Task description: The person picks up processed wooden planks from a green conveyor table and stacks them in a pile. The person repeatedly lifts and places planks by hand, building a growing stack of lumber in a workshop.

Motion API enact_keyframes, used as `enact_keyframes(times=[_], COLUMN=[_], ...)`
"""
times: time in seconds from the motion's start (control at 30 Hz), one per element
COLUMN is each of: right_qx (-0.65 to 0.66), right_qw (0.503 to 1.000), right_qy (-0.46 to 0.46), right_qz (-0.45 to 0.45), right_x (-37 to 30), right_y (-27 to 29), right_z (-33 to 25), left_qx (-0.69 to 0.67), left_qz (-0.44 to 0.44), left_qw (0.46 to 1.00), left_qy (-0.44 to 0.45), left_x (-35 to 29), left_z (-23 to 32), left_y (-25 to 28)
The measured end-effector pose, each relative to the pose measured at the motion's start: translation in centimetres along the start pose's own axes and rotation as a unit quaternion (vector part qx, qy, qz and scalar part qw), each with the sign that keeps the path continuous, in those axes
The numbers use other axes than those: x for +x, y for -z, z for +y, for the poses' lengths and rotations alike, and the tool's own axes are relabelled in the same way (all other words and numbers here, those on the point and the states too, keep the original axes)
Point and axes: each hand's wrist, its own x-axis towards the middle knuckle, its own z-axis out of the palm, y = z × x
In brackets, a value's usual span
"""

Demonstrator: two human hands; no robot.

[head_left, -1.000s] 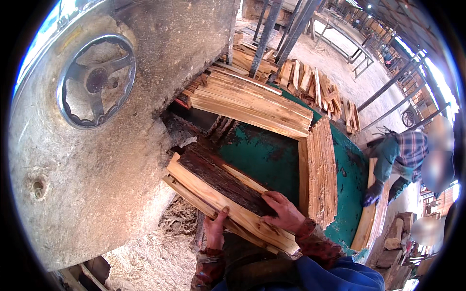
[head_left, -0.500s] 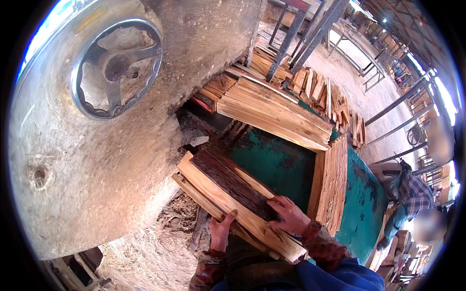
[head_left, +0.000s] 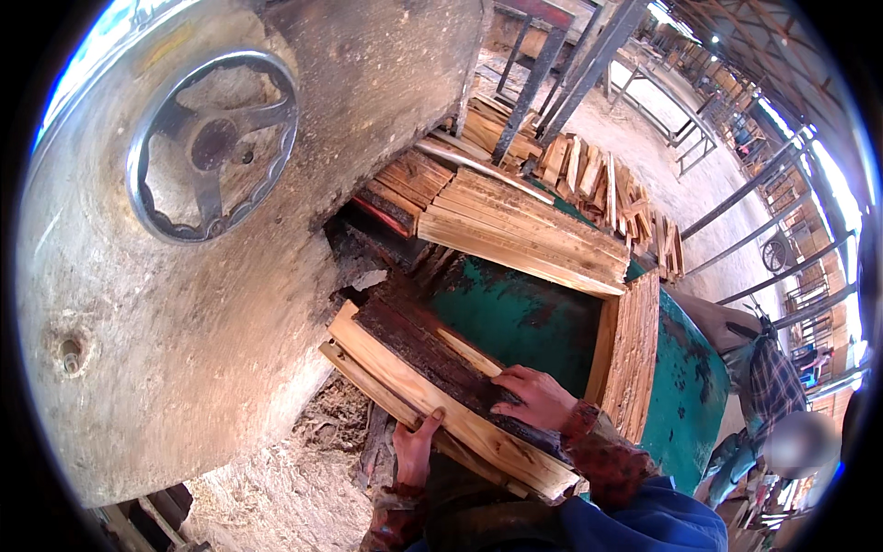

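Observation:
In front of me lies a short stack of wooden boards (head_left: 460, 423), slanting across the machine table's near edge. Dark bark covers part of its upper face, and the cut sides are pale. My left hand (head_left: 415, 451) grips the near edge, thumb on top and fingers partly hidden below. Over the bark-covered top, my right hand (head_left: 541, 397) curls its fingers on a slab near the stack's right part. The green table (head_left: 515, 308) shows behind the stack. Farther back a row of sawn boards (head_left: 524, 230) lies on it, and another board bundle (head_left: 629, 354) stands to the right.
A large dusty machine housing with a metal handwheel (head_left: 213, 145) fills the left. Sawdust (head_left: 267, 497) covers the ground below it. Piles of offcuts (head_left: 589, 175) lie beyond the table. At the right edge a person in a checked shirt (head_left: 777, 382) bends near more wood.
My right hand has shifted slightly left along the bark-covered top, while the left keeps its hold. The view has moved a little. The person at the right has changed posture slightly.

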Motion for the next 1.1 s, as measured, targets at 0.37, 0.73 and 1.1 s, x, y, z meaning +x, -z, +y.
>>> enact_keyframes(times=[0.37, 0.73, 1.1], right_qx=[0.046, 0.138, -0.133], right_qw=[0.985, 0.961, 0.964], right_qy=[0.026, -0.023, 0.065], right_qz=[0.166, 0.237, 0.222], right_x=[4.7, 9.0, 18.0], right_y=[1.5, 7.2, 0.9], right_z=[4.9, 7.7, 2.7], left_qx=[0.003, 0.067, 0.069], left_qz=[0.003, 0.013, 0.032], left_qw=[1.000, 0.998, 0.997], left_qy=[0.001, 0.009, 0.029], left_x=[-0.5, -0.6, -1.2], left_z=[0.4, 1.5, 2.9], left_y=[-0.6, -0.8, -1.7])
